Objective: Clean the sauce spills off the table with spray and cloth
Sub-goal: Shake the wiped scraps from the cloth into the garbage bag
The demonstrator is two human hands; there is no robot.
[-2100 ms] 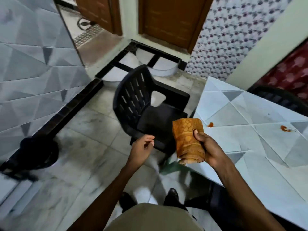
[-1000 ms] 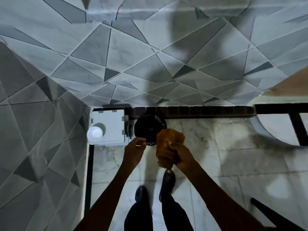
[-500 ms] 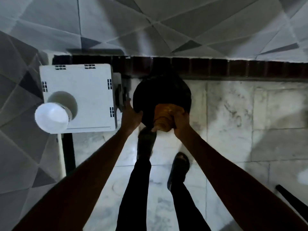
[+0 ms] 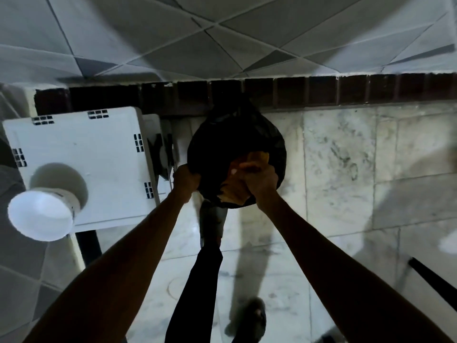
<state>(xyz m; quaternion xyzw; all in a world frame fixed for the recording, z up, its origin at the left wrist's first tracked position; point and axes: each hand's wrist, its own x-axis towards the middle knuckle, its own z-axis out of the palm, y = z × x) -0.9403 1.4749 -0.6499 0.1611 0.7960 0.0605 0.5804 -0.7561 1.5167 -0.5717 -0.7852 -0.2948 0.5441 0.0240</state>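
Orange cloth (image 4: 233, 191), bunched and crumpled, sits in the right hand (image 4: 259, 180). The fingers are curled tightly round it, with folds sticking out above and below the fist. That hand hangs over the dark mouth of a black bag (image 4: 222, 137), and whether the cloth has passed below the rim cannot be told. The left hand (image 4: 185, 179) grips the bag's near-left edge, fingers folded over the plastic. Both forearms reach forward and down from the bottom corners of the view and draw close together at the bag, the two hands near each other but apart.

The bag stands on the marble floor (image 4: 346, 157), right against a dark brown skirting (image 4: 321, 90) below a grey tiled wall (image 4: 222, 33). Just left of the bag is a white box (image 4: 74, 157) with small vent slots, and a white round cap (image 4: 40, 216) juts from its near-left corner. One shoe (image 4: 212, 219) is planted just below the bag between the arms; the other shoe (image 4: 252, 315) is further back. A thin black bar (image 4: 432, 276) crosses the lower right corner.
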